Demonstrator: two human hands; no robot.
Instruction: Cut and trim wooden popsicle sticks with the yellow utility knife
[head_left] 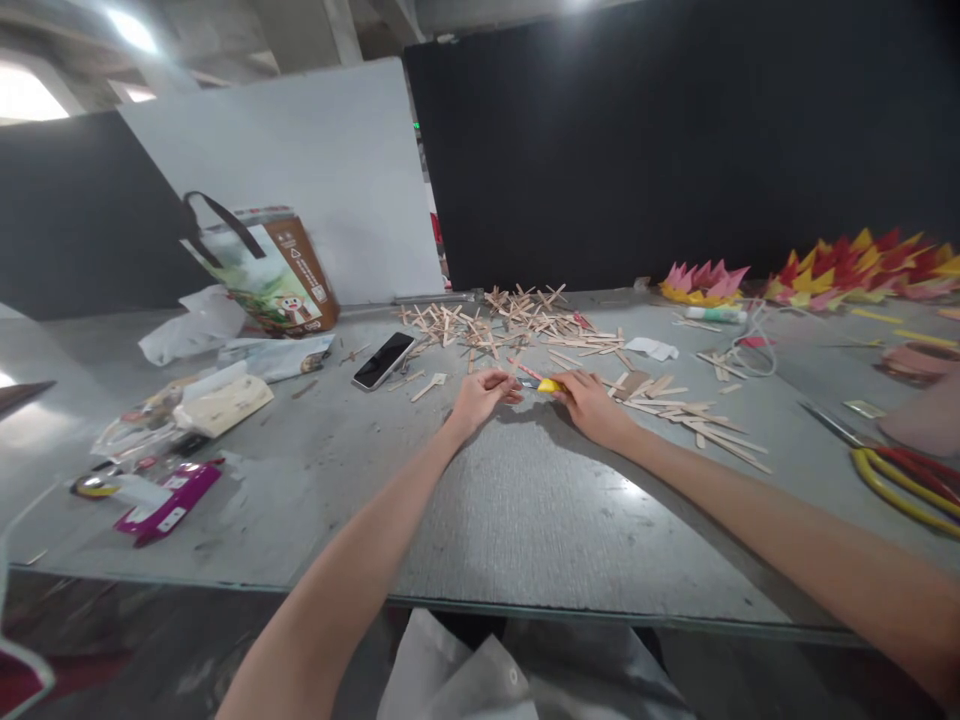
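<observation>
My right hand (592, 405) is closed around a yellow utility knife (551, 385), its blade pointing left toward my other hand. My left hand (484, 398) is pinched close to the blade tip; what lies between its fingers is too small to make out. A thin red-and-white striped strip (527, 369) shows just behind the blade. Beyond both hands spreads a loose heap of wooden craft sticks (480, 330), some joined in crosses. Beside my right hand, more flat sticks (697, 415) fan out over the grey table (517, 530).
A phone (384, 361) lies left of the sticks. Farther left are a printed carrier bag (281, 275) and a purple packet (169, 503). Scissors (892, 470) with red and yellow handles lie at right. Folded paper pieces (862, 268) stand at the back right.
</observation>
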